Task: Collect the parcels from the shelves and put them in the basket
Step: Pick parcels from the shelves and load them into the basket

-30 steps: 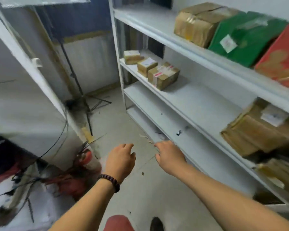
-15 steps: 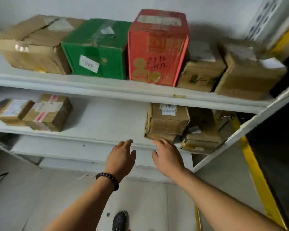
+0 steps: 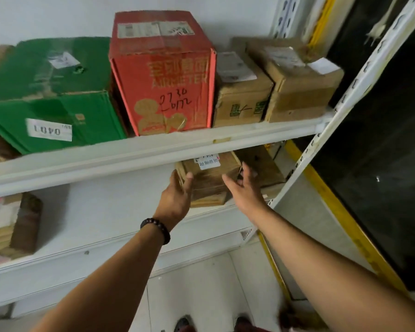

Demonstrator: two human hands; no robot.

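Observation:
A brown cardboard parcel (image 3: 209, 184) with a white label lies on the middle shelf (image 3: 110, 212), on top of a flatter parcel. My left hand (image 3: 176, 200) touches its left side, thumb on the front face, fingers straight. My right hand (image 3: 246, 188) is spread at its right side, fingers extended by the corner; contact there is unclear. No basket is in view.
The upper shelf (image 3: 130, 152) carries a green box (image 3: 53, 92), a red box (image 3: 163, 75) and two brown boxes (image 3: 242, 92) (image 3: 300, 85). Another parcel (image 3: 266, 166) sits behind my right hand, a taped one (image 3: 15, 226) far left. The white rack post (image 3: 345, 97) stands right.
The view swung from the aisle to face the shelves. Both hands rose from below the middle shelf's edge and now flank the labelled brown parcel.

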